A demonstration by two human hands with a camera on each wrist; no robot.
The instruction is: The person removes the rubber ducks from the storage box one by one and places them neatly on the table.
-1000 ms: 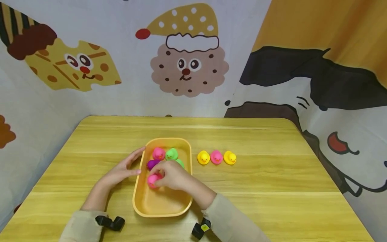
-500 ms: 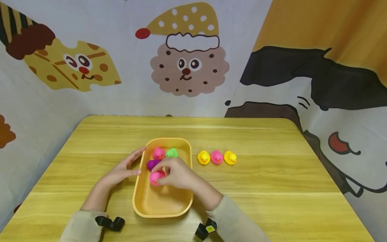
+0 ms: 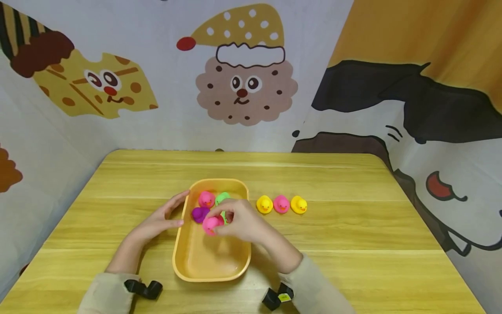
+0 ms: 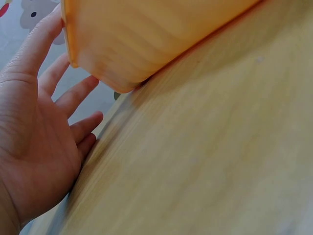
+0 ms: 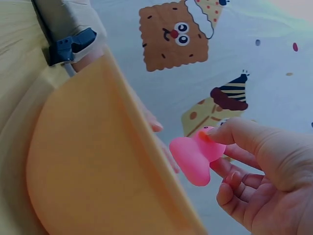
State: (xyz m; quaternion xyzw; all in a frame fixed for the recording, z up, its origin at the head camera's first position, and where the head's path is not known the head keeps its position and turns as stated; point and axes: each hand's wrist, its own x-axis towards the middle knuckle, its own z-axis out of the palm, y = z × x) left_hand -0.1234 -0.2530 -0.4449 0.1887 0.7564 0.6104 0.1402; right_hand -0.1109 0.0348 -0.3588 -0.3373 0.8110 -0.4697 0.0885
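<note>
Pinched between thumb and fingers of my right hand (image 3: 244, 220) is a pink rubber duck (image 5: 196, 152), held over the orange plastic tub (image 3: 211, 272). In the right wrist view the duck shows above the tub's rim. My left hand (image 3: 162, 218) touches the tub's left side with straight, spread fingers; the left wrist view shows the fingertips at the tub's wall. Inside the tub sit another pink duck (image 3: 206, 199), a purple duck (image 3: 200, 214) and a green duck (image 3: 222, 197). A further bit of green is mostly hidden behind my right hand.
Right of the tub, a row on the wooden table (image 3: 345, 226) holds a yellow duck (image 3: 264, 204), a pink duck (image 3: 281, 204) and a second yellow duck (image 3: 299, 204). A cartoon-printed cloth (image 3: 168, 131) hangs behind the table. Each sleeve carries a black wrist device.
My right hand has lifted the pink duck and carried it right and slightly toward the far side, away from the purple duck. My left hand has stayed at the tub.
</note>
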